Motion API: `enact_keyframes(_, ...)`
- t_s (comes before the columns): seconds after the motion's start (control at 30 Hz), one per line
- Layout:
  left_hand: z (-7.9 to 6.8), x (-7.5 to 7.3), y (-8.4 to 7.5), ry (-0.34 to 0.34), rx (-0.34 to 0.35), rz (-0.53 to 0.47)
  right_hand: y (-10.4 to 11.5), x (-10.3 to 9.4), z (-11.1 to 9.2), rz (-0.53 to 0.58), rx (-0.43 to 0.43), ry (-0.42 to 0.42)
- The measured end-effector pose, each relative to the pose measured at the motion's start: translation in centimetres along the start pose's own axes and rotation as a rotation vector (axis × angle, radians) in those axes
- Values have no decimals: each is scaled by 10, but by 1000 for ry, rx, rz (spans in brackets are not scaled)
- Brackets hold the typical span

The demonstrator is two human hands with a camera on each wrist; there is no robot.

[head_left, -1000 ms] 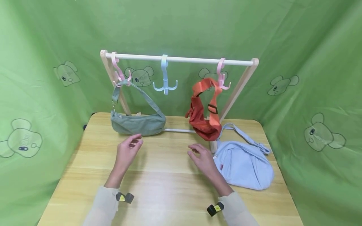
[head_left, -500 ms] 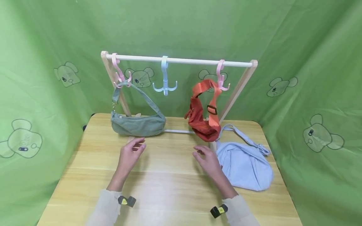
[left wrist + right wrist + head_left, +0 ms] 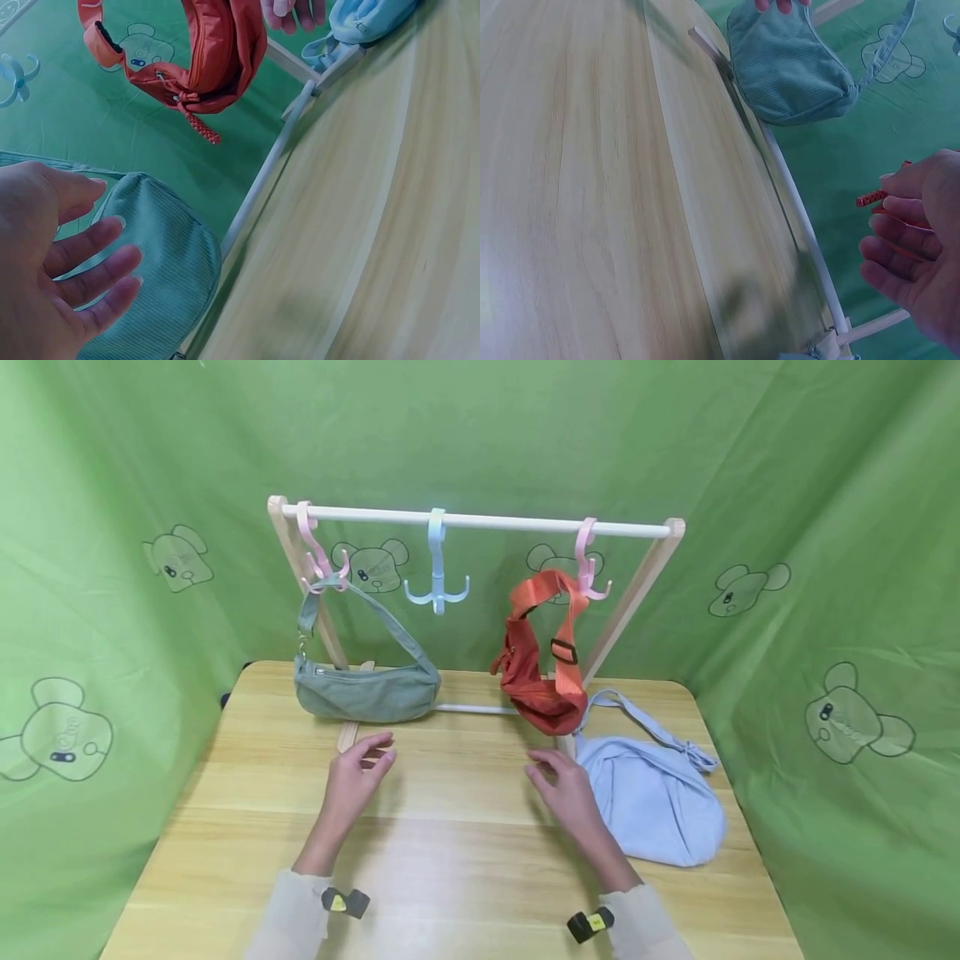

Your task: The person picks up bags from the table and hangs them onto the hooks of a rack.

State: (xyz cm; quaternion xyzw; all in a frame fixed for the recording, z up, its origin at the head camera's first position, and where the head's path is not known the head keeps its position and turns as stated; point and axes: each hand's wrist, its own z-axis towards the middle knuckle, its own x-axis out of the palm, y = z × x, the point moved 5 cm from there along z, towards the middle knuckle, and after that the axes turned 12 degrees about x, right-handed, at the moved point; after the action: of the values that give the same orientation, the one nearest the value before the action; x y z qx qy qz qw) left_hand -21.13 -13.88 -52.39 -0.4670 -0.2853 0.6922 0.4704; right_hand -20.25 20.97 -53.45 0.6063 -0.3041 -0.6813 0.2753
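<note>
My left hand (image 3: 356, 779) hovers over the table, just in front of the grey-green shoulder bag (image 3: 367, 693). Its fingers are loosely bent around nothing. The bag's strap hangs from the left pink hook (image 3: 318, 556). On the right side, my right hand (image 3: 567, 793) is held in the air with relaxed fingers, also holding nothing. Behind it a red bag (image 3: 525, 672) hangs by its orange strap from the right pink hook (image 3: 586, 560). A light blue bag (image 3: 656, 806) lies on the table beside the right hand, its left edge partly hidden by that hand.
A rack with a white rail (image 3: 510, 522) and wooden legs stands at the back of the wooden table (image 3: 435, 868). A light blue hook (image 3: 437, 568) hangs mid-rail with nothing on it. Green cloth (image 3: 480, 427) surrounds the table on three sides.
Both hands have drifted slightly to the right and back toward the person. The right hand now overlaps the light blue bag more. The bags and hooks stay where they were.
</note>
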Motion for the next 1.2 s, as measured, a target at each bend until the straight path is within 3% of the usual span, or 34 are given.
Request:
enact_keyframes(0.4,-4,9,-2,26,-19,-5,-16,-12,0,-43,8,-62)
enact_keyframes(1.2,-8,30,-5,78,3,-11,-34,-34,6,-85,-2,-92)
